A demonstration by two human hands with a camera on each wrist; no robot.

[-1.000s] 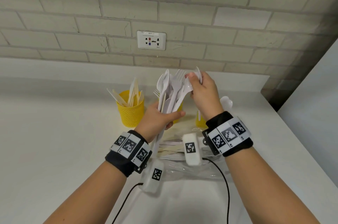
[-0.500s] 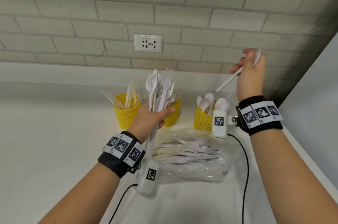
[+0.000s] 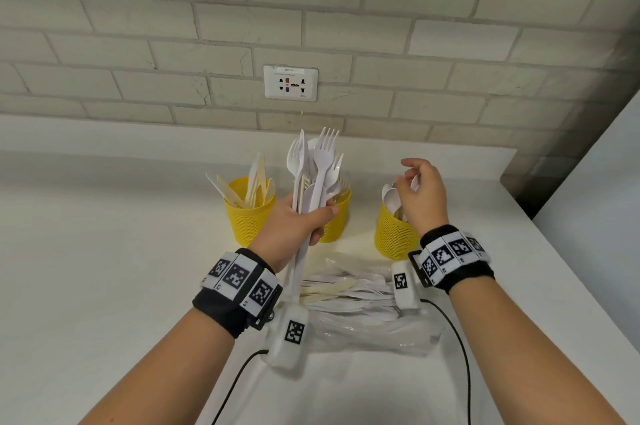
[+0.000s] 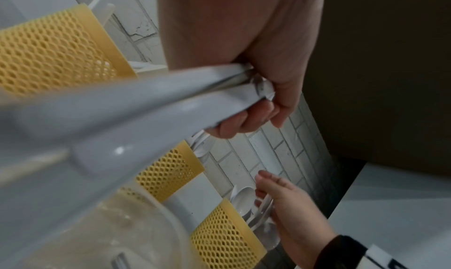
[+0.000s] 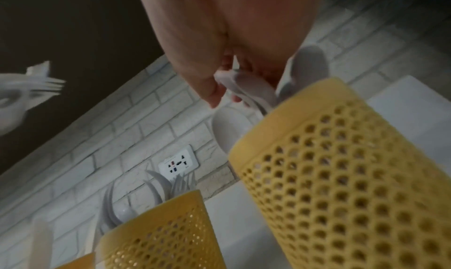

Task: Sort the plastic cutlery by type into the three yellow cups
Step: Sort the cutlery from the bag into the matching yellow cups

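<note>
My left hand grips an upright bunch of white forks and spoons by the handles, in front of the middle yellow cup, which holds forks. My right hand is over the right yellow cup of spoons and pinches a white spoon that stands in this cup. The left yellow cup holds cream and white knives. In the left wrist view the bunch's handles fill the foreground, with my right hand at the spoon cup.
A clear plastic bag with several loose pieces of cutlery lies on the white counter just in front of the cups. A brick wall with a socket stands behind. The counter's right edge runs close to the right cup.
My right hand pulled a spoon out of the bunch, swung up and right, then came down onto the right cup. The left hand with the bunch stayed roughly in place.
</note>
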